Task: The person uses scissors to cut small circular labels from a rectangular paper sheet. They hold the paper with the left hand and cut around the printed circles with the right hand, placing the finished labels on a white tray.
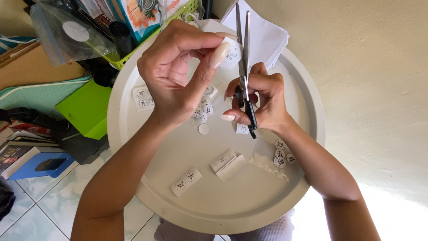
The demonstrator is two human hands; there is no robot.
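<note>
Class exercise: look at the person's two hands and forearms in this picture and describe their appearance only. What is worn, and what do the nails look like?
Both forearms are bare: no sleeves, watch, bracelets or visible rings. The left hand and right hand have long, pale cream, glossy nails with rounded tips.

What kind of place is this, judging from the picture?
Probably a home craft corner, not a workshop: a round white tray table stands on a tiled floor, books and a green basket crowd beside it, and the hands cut round paper stickers with scissors.
</note>
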